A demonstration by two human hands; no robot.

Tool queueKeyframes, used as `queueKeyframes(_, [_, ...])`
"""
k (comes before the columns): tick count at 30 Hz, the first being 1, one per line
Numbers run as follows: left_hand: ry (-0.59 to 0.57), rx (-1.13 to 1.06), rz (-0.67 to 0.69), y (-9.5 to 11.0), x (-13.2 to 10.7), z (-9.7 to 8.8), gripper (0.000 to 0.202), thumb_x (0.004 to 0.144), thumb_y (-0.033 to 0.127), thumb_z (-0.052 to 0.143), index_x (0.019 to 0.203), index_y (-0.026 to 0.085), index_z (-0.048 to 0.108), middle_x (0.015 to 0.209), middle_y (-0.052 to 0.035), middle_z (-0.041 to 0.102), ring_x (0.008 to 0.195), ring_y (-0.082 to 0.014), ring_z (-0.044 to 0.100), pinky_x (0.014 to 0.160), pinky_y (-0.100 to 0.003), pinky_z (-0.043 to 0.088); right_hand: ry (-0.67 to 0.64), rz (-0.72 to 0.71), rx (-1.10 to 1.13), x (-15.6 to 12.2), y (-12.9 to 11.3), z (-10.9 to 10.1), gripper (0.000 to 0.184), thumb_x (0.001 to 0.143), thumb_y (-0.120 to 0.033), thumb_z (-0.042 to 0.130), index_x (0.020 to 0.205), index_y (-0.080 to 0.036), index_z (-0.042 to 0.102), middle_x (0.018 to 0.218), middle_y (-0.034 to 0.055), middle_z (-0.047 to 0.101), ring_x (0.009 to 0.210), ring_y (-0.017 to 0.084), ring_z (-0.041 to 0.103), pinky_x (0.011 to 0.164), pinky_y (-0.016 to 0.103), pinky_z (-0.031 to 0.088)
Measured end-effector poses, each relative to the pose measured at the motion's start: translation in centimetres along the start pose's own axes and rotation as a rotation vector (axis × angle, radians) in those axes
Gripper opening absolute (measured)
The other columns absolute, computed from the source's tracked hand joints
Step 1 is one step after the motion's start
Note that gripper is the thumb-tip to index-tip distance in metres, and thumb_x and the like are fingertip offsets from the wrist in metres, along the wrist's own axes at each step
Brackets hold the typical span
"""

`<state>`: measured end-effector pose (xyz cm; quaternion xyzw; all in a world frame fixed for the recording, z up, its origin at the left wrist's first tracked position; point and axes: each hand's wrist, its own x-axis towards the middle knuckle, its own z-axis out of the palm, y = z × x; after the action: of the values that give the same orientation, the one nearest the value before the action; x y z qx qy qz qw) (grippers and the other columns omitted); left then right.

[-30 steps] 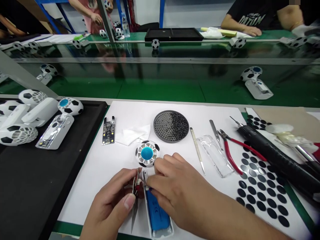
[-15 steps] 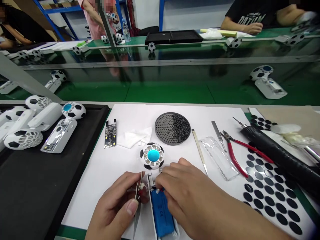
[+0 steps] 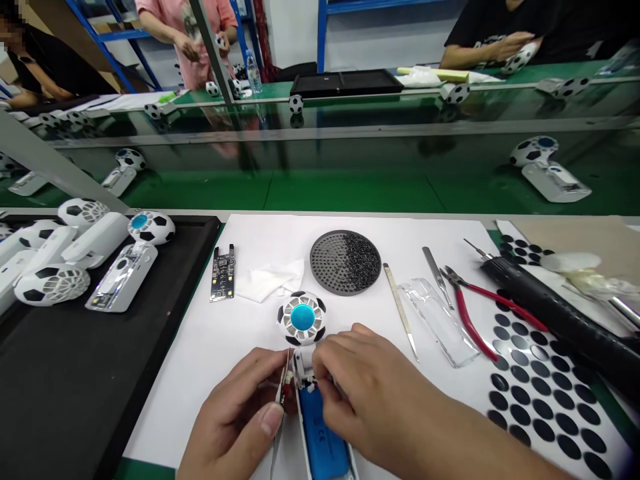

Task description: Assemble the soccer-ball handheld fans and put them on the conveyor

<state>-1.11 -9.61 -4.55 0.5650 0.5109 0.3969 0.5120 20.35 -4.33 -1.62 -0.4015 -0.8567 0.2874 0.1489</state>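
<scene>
My left hand (image 3: 240,413) is closed on a thin circuit board (image 3: 283,400), seen nearly edge-on, with a white connector and red wiring beside it. To its right lies an opened white handheld fan housing (image 3: 303,433) with a blue battery (image 3: 323,433) inside. A football-patterned fan head (image 3: 303,318) with a turquoise centre tops the housing. My right hand (image 3: 360,393) is over the housing's upper end, fingers curled and pinched near the small wires above the battery. Those fingertips are partly hidden, and I cannot make out what is between them.
A spare circuit board (image 3: 223,273), white cloth (image 3: 270,280) and round dish of screws (image 3: 345,262) lie ahead. Tweezers (image 3: 437,277), red-handled cutters (image 3: 470,313), a clear cover (image 3: 440,323) and a black electric screwdriver (image 3: 550,300) are rightward. A black tray (image 3: 165,320) holds fans at left.
The view has shifted slightly. My left hand and the circuit board have moved a little closer to the housing. My right hand stays over its upper end, fingers slightly shifted.
</scene>
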Motion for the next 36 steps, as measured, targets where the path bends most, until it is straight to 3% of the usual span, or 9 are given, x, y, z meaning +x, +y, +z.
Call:
queueKeyframes(4, [0.062, -0.012, 0.026, -0.1, 0.1, 0.6, 0.033, 0.096, 0.033, 0.062, 0.126, 0.043, 0.068, 0.132, -0.0006, 0.067, 0.101, -0.0210, 0.070, 0.079, -0.027, 0.062, 0.140, 0.091, 0.228, 0.4, -0.2, 0.4, 0.014, 0.073, -0.005, 0.055, 0.073, -0.018, 0.052, 0.065, -0.0044, 0.051, 0.063, 0.013, 0.047, 0.063, 0.027, 0.035])
queueKeyframes(8, [0.117, 0.066, 0.073, 0.9, 0.8, 1.3, 0.036, 0.089, 0.044, 0.068, 0.123, 0.031, 0.073, 0.121, -0.0088, 0.072, 0.105, -0.0296, 0.069, 0.077, -0.034, 0.062, 0.212, 0.126, 0.411, 0.6, -0.9, 1.0, 0.010, 0.073, -0.009, 0.052, 0.070, -0.019, 0.051, 0.061, -0.0057, 0.047, 0.060, 0.012, 0.048, 0.061, 0.025, 0.035])
queueKeyframes(12, [0.184, 0.157, 0.113, 2.3, 2.3, 2.1, 0.057, 0.078, 0.060, 0.074, 0.121, 0.024, 0.074, 0.104, -0.0123, 0.073, 0.100, -0.0336, 0.068, 0.077, -0.040, 0.062, 0.292, 0.065, 0.353, 0.4, -1.1, 2.0, 0.010, 0.075, -0.009, 0.048, 0.072, -0.019, 0.049, 0.065, -0.0058, 0.052, 0.063, 0.012, 0.051, 0.068, 0.028, 0.037])
queueKeyframes(16, [0.180, 0.168, 0.140, 2.6, 2.5, 2.4, 0.061, 0.075, 0.064, 0.074, 0.121, 0.022, 0.074, 0.102, -0.0126, 0.072, 0.098, -0.0329, 0.068, 0.077, -0.040, 0.061, 0.354, -0.013, 0.191, 0.1, -1.0, 2.9, 0.013, 0.078, -0.008, 0.045, 0.074, -0.018, 0.051, 0.070, -0.0039, 0.056, 0.066, 0.013, 0.052, 0.071, 0.032, 0.036])
queueKeyframes(20, [0.155, 0.133, 0.141, 1.4, 1.1, 1.8, 0.054, 0.080, 0.055, 0.074, 0.123, 0.023, 0.073, 0.106, -0.0125, 0.072, 0.095, -0.0307, 0.068, 0.077, -0.037, 0.060, 0.436, -0.064, 0.050, -0.1, -1.0, 3.2, 0.013, 0.081, -0.009, 0.045, 0.073, -0.018, 0.050, 0.070, -0.0031, 0.053, 0.065, 0.014, 0.049, 0.077, 0.033, 0.037])
queueKeyframes(24, [0.049, 0.106, 0.141, 0.5, 0.1, 1.1, 0.039, 0.088, 0.037, 0.069, 0.127, 0.033, 0.070, 0.115, -0.0075, 0.070, 0.096, -0.0240, 0.068, 0.081, -0.031, 0.059, 0.401, -0.154, -0.121, -0.2, -0.8, 3.1, 0.017, 0.079, -0.007, 0.042, 0.071, -0.018, 0.053, 0.069, -0.0003, 0.053, 0.066, 0.018, 0.049, 0.075, 0.036, 0.036])
queueKeyframes(27, [0.018, 0.121, 0.168, 0.6, 0.1, 0.8, 0.040, 0.088, 0.031, 0.069, 0.128, 0.031, 0.070, 0.114, -0.0078, 0.070, 0.095, -0.0234, 0.068, 0.082, -0.031, 0.060, 0.391, -0.218, -0.255, -0.2, -0.7, 2.9, 0.017, 0.074, -0.005, 0.044, 0.072, -0.018, 0.056, 0.069, 0.0022, 0.054, 0.066, 0.021, 0.048, 0.072, 0.038, 0.035])
queueKeyframes(33, [0.031, 0.131, 0.182, 0.9, 0.4, 0.7, 0.038, 0.087, 0.024, 0.070, 0.124, 0.028, 0.073, 0.112, -0.0088, 0.072, 0.094, -0.0248, 0.070, 0.077, -0.029, 0.061, 0.383, -0.190, -0.116, -0.2, -0.5, 2.9, 0.023, 0.081, -0.003, 0.040, 0.074, -0.016, 0.058, 0.072, 0.0020, 0.056, 0.070, 0.019, 0.052, 0.080, 0.037, 0.039])
queueKeyframes(36, [0.003, 0.054, 0.117, 0.8, 0.5, 0.6, 0.035, 0.091, 0.029, 0.067, 0.124, 0.037, 0.071, 0.116, -0.0053, 0.072, 0.098, -0.0239, 0.070, 0.075, -0.026, 0.060, 0.404, -0.179, -0.023, -0.3, -0.3, 3.1, 0.024, 0.089, -0.006, 0.039, 0.074, -0.015, 0.056, 0.072, 0.0003, 0.054, 0.070, 0.017, 0.050, 0.079, 0.035, 0.039])
